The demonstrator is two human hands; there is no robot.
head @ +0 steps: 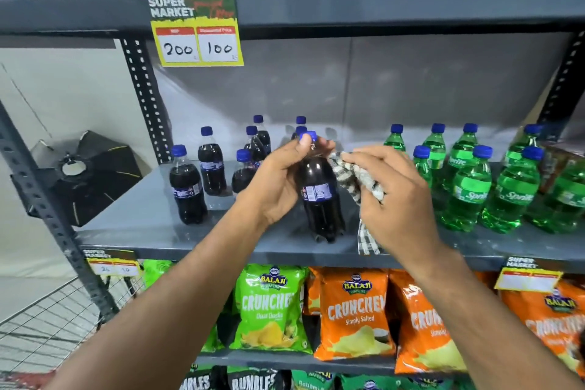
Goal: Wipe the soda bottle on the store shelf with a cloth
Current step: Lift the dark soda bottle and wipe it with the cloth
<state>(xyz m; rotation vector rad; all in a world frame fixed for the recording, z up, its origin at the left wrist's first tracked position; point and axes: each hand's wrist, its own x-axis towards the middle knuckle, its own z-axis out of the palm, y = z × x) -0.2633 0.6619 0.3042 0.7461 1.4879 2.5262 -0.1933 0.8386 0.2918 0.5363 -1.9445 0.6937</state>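
Observation:
A dark cola soda bottle (319, 196) with a blue cap stands near the front edge of the grey middle shelf (133, 218). My left hand (278, 180) grips its neck and shoulder from the left, thumb up by the cap. My right hand (392, 190) is closed on a black-and-white checked cloth (354, 177), which is pressed against the bottle's right shoulder. A tail of the cloth hangs down past the shelf edge.
Several more cola bottles (186, 187) stand behind and to the left. Green Sprite bottles (465, 190) crowd the right side. Chip bags (272, 307) fill the shelf below. A price sign (196, 32) hangs from the shelf above. A wire basket (47, 320) sits lower left.

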